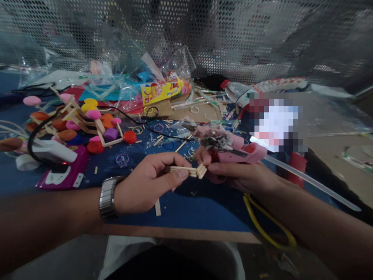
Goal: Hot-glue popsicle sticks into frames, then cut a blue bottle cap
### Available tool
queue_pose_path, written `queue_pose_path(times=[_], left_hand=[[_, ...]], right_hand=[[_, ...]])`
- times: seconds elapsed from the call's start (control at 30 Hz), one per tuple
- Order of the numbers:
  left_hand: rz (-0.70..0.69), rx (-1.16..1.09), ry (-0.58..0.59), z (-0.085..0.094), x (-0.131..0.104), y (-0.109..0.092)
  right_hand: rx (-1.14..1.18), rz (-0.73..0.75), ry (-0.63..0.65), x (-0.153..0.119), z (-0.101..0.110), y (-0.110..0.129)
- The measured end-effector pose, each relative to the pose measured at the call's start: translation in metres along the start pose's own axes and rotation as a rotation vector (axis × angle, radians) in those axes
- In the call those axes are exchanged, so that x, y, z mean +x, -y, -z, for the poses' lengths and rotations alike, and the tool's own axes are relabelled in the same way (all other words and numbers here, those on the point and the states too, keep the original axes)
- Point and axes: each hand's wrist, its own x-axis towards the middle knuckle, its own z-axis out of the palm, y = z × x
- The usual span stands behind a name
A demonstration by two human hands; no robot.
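Apparently, lining up small pieces is the step in hand. The left hand (151,182) pinches a slim bundle of wooden sticks (186,170) between thumb and fingers, held just above the surface (201,216) near its front edge. The right hand (241,174) grips the pink glue gun (233,149), its clear glue stick (313,183) jutting out behind, while thumb and fingertips also steady the short pieces (201,171) at the bundle's end. The next move likely calls for a firm left pinch, square ends, and fingers kept clear of the nozzle.
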Motion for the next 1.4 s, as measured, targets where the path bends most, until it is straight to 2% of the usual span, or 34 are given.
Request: queue_pose_path(times=[0.13, 1.4], left_hand=[[0.012, 0.029, 0.002, -0.0001, -0.0002, -0.0012], [-0.045, 0.071, 0.009, -0.0004, -0.0022, -0.0040]], right_hand=[[-0.070, 0.006, -0.014, 0.0001, 0.0000, 0.0005], [-0.095, 0.005, -0.070, -0.0014, -0.0060, 0.0057]])
